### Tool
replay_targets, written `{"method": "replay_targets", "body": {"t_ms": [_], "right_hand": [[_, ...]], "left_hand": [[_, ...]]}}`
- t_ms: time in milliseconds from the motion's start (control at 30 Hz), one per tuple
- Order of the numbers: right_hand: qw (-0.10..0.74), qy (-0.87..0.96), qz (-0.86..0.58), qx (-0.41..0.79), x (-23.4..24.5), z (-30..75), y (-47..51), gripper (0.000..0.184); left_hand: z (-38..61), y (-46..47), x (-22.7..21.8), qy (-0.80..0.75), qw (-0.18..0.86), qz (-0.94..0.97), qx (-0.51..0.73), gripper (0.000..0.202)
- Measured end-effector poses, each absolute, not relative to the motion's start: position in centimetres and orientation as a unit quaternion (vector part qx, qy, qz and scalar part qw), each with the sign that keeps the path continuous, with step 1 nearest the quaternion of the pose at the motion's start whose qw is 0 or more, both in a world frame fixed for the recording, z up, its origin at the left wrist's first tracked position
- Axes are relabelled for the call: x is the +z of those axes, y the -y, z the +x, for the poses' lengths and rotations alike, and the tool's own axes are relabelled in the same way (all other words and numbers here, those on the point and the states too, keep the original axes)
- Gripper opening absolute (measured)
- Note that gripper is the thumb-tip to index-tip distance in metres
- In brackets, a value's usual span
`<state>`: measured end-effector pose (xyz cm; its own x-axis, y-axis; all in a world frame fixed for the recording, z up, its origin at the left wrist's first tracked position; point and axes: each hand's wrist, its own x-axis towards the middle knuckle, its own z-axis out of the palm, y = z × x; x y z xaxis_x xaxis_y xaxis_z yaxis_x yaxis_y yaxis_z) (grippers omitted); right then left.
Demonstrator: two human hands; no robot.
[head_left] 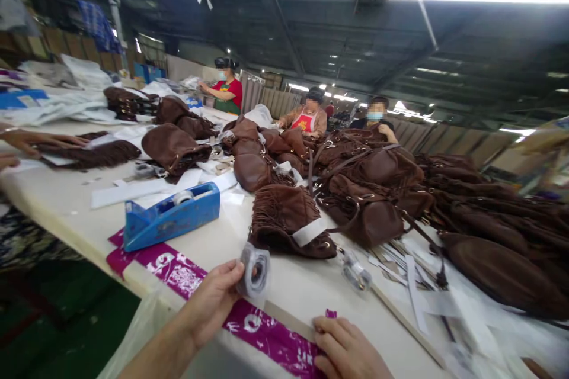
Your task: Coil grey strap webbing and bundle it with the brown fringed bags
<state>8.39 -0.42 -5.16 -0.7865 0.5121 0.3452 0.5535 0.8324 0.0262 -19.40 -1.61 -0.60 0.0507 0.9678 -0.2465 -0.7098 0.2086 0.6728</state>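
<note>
My left hand (pixel 217 293) pinches a small coil wrapped in clear plastic (pixel 254 272), dark at its centre, above the table. Below it runs a purple strip with white print (pixel 267 331) along the table's near edge; it looks like folded plastic. My right hand (pixel 349 346) has its fingers bent together over the strip's right end, gripping it. Beyond the coil lies a brown fringed bag (pixel 284 219) with a white paper band across it. A second plastic-wrapped bundle (pixel 355 272) is just right of that bag.
A blue tape dispenser (pixel 173 213) stands on the strip's far end. Brown bags (pixel 373 207) are heaped across the middle and right. Paper strips (pixel 415 290) lie at right. Another person's hand (pixel 44 142) touches a fringed piece at left. Several people work across the table.
</note>
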Motion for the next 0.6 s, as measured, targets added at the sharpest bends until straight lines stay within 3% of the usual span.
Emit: {"method": "replay_targets", "body": {"t_ms": [167,267,367,467,600], "right_hand": [[0.092,0.887,-0.448,0.063,-3.7,6.7,0.0,0.028],[0.074,0.847,-0.485,0.206,-2.5,5.6,-0.6,0.037],[0.097,0.813,-0.486,0.307,-1.2,5.3,-1.5,0.006],[0.155,0.741,-0.492,0.429,0.1,5.0,-1.8,0.032],[0.166,0.669,-0.478,0.544,1.4,3.5,-1.2,0.038]], "left_hand": [[-19.7,1.6,-0.8,-0.347,0.702,0.200,0.588,0.033],[-20.0,1.6,-1.0,-0.356,0.704,0.193,0.584,0.033],[-20.5,1.5,-1.2,-0.360,0.710,0.183,0.577,0.030],[-20.9,1.6,-1.6,-0.362,0.715,0.178,0.571,0.026],[-21.0,1.7,-1.8,-0.359,0.718,0.168,0.572,0.023]]}}
